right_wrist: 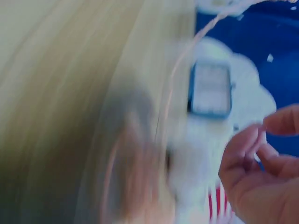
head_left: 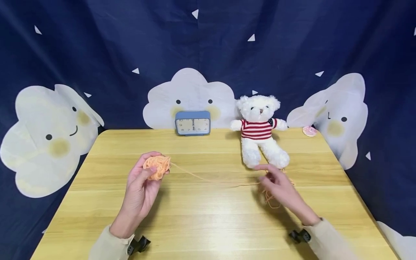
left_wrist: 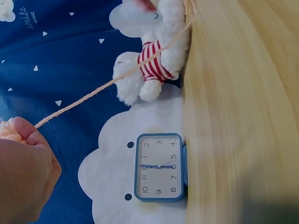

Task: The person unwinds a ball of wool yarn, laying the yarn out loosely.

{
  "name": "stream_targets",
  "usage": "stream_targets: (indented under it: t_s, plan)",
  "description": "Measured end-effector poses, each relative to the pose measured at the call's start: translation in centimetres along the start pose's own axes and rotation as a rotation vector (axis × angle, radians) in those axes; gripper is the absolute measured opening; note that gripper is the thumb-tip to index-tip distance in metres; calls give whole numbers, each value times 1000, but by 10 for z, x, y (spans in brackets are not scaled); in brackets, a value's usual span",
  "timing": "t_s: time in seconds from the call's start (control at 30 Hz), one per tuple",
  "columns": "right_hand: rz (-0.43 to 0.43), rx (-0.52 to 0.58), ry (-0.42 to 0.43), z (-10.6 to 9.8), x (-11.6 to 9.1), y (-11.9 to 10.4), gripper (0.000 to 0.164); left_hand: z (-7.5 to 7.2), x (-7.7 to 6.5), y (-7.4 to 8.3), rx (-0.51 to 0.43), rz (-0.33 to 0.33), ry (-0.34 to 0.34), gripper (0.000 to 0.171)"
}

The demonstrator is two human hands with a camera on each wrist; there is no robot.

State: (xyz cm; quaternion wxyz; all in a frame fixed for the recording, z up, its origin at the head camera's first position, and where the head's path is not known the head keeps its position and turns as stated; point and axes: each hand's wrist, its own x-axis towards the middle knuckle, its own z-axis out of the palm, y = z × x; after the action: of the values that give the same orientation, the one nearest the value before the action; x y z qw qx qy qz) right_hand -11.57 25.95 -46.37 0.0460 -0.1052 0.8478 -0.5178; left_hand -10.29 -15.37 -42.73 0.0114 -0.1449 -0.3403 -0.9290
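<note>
My left hand [head_left: 142, 187] holds a ball of peach-orange yarn [head_left: 157, 167] above the table's left part, thumb pressed on its near side. From the ball a single yarn strand [left_wrist: 103, 87] runs across to the right. Over a loose tangle of the same yarn [head_left: 272, 204] hovers my right hand [head_left: 280, 186], its index finger stretched towards the bear's feet. In the right wrist view its fingers [right_wrist: 240, 151] are loosely bent, and the strand passes apart from them. That view is blurred. The right hand partly covers the tangle.
A white teddy bear [head_left: 256, 130] in a red-striped shirt sits at the table's back right, just beyond the tangle. A blue clock [head_left: 193, 123] stands at the back edge. A pink round disc [head_left: 310, 131] lies at the back right corner. Behind the wooden table [head_left: 211, 224] hangs a dark blue curtain [head_left: 221, 47].
</note>
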Motion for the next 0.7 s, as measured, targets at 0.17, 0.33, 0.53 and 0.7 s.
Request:
stream_targets:
  t_s: [0.17,0.33,0.53,0.7]
  plan:
    - [22,303,-308,50,29,-16,50,1,0,-1,5,-5,-4,38]
    - [-5,391,-492,92,47,-20,52,2,1,-2,8,-26,3,38]
    - [-31,355,-475,83,35,-19,30,2,0,-6,75,-70,19,38]
    - [-119,292,-286,48,21,-12,23,-2,-3,-6,134,-87,15,38]
